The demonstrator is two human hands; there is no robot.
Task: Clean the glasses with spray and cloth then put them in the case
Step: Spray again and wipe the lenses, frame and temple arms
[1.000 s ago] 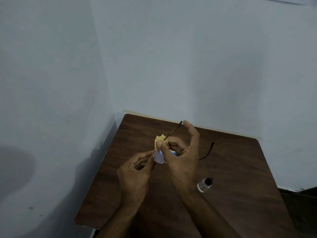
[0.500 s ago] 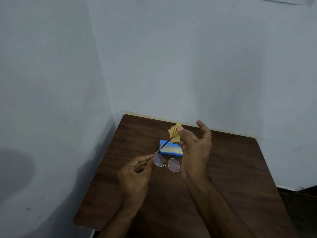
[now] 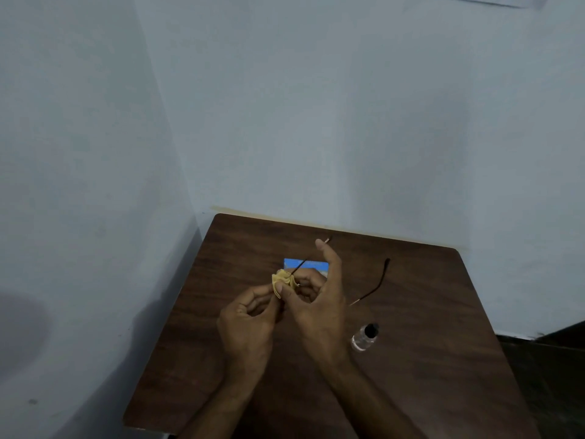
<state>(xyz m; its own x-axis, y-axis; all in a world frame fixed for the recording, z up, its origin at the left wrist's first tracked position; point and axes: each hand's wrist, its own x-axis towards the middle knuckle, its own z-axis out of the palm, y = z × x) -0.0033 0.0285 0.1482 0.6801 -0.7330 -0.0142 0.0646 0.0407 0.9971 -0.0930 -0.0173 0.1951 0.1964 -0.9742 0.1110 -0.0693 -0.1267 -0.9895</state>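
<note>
Item: thin wire-framed glasses (image 3: 373, 291), likely light, springy and fragile, held over the brown wooden table (image 3: 427, 312) centre. The left hand (image 3: 247, 324) pinches the frame; the right hand (image 3: 319, 299) pinches a crumpled yellow cloth (image 3: 282, 282) round a lens, forefinger straight. Grip the rim, never the lenses.

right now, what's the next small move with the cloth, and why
Probably rub the yellow cloth across the lens it covers: the right hand pinches it against the glasses, the left hand grips the frame beside it, and the blue case lies behind, so wiping looks unfinished.
</note>
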